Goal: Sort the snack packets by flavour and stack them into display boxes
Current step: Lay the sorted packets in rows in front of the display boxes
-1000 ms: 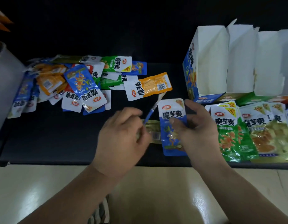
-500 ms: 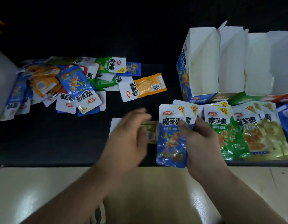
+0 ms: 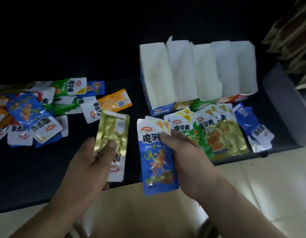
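My left hand (image 3: 87,162) pinches a gold packet (image 3: 112,134), held back side up with its barcode showing. My right hand (image 3: 188,157) grips a small stack of blue packets (image 3: 155,160) by their right edge, thumb on the front. Both are held over the near edge of the black table (image 3: 28,177). To the right lie sorted rows of green packets (image 3: 183,129), gold packets (image 3: 222,140) and blue packets (image 3: 252,127). Behind them stand several open display boxes (image 3: 195,74) with white insides. A mixed heap of unsorted packets (image 3: 37,114) covers the table's left.
An orange packet (image 3: 114,101) lies loose between the heap and the boxes. A grey bin (image 3: 286,107) stands at the right end of the table, with brown packaging above it. Pale floor tiles (image 3: 269,186) show below the table edge.
My left hand has picked the gold packet up off the table and raised it. My right hand has gathered the blue packets into one stack and lowered them slightly.
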### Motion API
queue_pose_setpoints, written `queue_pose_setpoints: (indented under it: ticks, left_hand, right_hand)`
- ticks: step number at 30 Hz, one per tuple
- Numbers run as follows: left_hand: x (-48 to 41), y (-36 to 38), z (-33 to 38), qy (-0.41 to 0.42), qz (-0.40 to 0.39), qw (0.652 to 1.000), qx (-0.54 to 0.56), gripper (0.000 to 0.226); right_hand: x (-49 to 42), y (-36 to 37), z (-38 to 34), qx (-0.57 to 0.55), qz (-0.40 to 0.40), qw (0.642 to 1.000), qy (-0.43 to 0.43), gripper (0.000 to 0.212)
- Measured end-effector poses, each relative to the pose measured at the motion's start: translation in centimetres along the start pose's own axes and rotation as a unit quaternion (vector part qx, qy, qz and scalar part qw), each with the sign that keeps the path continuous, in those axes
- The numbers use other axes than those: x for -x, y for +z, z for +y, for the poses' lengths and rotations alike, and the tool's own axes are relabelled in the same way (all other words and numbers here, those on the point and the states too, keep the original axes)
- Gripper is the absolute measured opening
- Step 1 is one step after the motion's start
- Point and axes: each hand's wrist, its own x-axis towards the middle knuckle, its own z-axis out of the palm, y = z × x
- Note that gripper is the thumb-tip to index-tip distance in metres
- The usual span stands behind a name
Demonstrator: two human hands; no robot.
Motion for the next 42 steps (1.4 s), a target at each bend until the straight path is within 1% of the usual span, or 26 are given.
queue_pose_setpoints:
  ticks: [1,3,6,10,12,13,14,16,17,18,20,24,25,26,27,28,30,31,32,33,34,35,37,38,40,42]
  left_hand:
    - [1.1,1.3,1.5,-0.02,-0.016,0.999,0.036,0.02]
    - [2.8,4.0,3.7,-0.03,-0.064,0.995,0.07,0.017]
    - [3.8,8.2,5.6,-0.027,-0.12,0.99,0.068,0.013]
    - [4.1,13.2,8.3,0.014,-0.175,0.984,0.022,0.015]
    - [3.8,15.6,9.5,0.013,-0.181,0.983,0.025,0.014]
    - [3.5,16.6,9.9,0.004,-0.174,0.984,0.03,0.013]
    - [3.0,17.5,10.2,-0.008,-0.166,0.986,0.032,0.012]
    - [2.2,19.0,10.8,-0.037,-0.172,0.983,0.045,0.01]
    - [1.8,19.6,10.9,-0.054,-0.183,0.98,0.06,0.011]
    - [1.6,20.0,10.9,-0.07,-0.193,0.976,0.078,0.013]
    - [1.3,20.7,10.8,-0.096,-0.204,0.968,0.107,0.015]
    - [0.9,21.8,9.9,-0.111,-0.198,0.965,0.132,0.014]
    - [0.8,22.0,9.7,-0.102,-0.194,0.968,0.123,0.014]
    - [0.5,22.2,9.5,-0.09,-0.189,0.971,0.113,0.013]
    - [0.3,22.4,9.4,-0.082,-0.179,0.974,0.109,0.011]
    - [0.0,22.6,9.3,-0.077,-0.168,0.977,0.111,0.01]
    - [-0.3,23.0,9.4,-0.063,-0.137,0.981,0.122,0.013]
    - [-0.3,23.3,9.4,-0.051,-0.117,0.984,0.123,0.018]
    - [-0.4,23.5,9.4,-0.036,-0.102,0.987,0.122,0.023]
    - [-0.3,23.8,9.4,-0.021,-0.093,0.988,0.118,0.024]
    - [-0.2,24.1,9.5,-0.008,-0.089,0.989,0.117,0.024]
    - [-0.1,24.3,9.5,0.001,-0.087,0.989,0.12,0.023]
    - [-0.2,24.7,9.4,0.013,-0.074,0.99,0.115,0.017]
    - [-0.5,24.8,9.2,0.028,-0.067,0.993,0.096,0.015]
    - [-1.2,24.9,8.7,0.066,-0.052,0.996,0.032,0.016]
    - [-2.0,24.6,8.3,0.091,-0.036,0.995,-0.02,0.024]
  right_hand:
    - [0.5,-0.6,-0.6,0.006,-0.007,1.0,-0.009,0.038]
    - [1.8,-1.7,-1.7,0.03,-0.005,0.999,-0.037,0.031]
    - [3.5,-4.3,-3.0,0.096,0.005,0.992,-0.085,0.032]
    - [5.2,-9.8,-5.1,0.122,0.09,0.976,-0.158,0.032]
    - [5.7,-12.9,-6.9,0.117,0.178,0.958,-0.192,0.032]
    - [5.8,-14.7,-8.1,0.122,0.233,0.94,-0.216,0.036]
    - [5.8,-16.3,-9.2,0.141,0.279,0.919,-0.242,0.044]
    - [5.1,-18.9,-11.2,0.21,0.335,0.876,-0.277,0.067]
    - [4.5,-19.8,-11.8,0.251,0.355,0.855,-0.282,0.073]
    - [3.7,-20.4,-12.5,0.288,0.369,0.837,-0.282,0.074]
    - [1.9,-21.1,-13.3,0.353,0.382,0.807,-0.278,0.068]
    - [-1.1,-22.2,-13.7,0.437,0.377,0.761,-0.296,0.046]
    - [-1.7,-22.4,-13.4,0.466,0.379,0.742,-0.298,0.04]
    - [-2.2,-22.6,-13.2,0.502,0.386,0.714,-0.299,0.037]
    - [-2.6,-22.8,-13.0,0.542,0.395,0.681,-0.294,0.038]
    - [-2.9,-23.0,-12.7,0.579,0.406,0.649,-0.28,0.044]
    - [-3.1,-23.3,-12.2,0.612,0.444,0.607,-0.246,0.061]
    - [-2.9,-23.2,-11.9,0.604,0.468,0.591,-0.26,0.065]
    - [-2.7,-22.8,-11.5,0.584,0.489,0.575,-0.3,0.063]
    - [-2.4,-22.1,-10.9,0.559,0.497,0.562,-0.353,0.056]
    - [-2.2,-21.2,-10.3,0.535,0.485,0.559,-0.406,0.045]
    - [-2.1,-20.2,-9.6,0.517,0.454,0.569,-0.45,0.036]
    - [-2.2,-18.6,-8.1,0.509,0.375,0.601,-0.489,0.026]
    - [-2.3,-18.1,-7.4,0.52,0.35,0.605,-0.49,0.024]
    - [-2.8,-17.9,-6.1,0.55,0.331,0.594,-0.484,0.022]
    - [-3.1,-18.1,-5.3,0.572,0.331,0.575,-0.482,0.023]
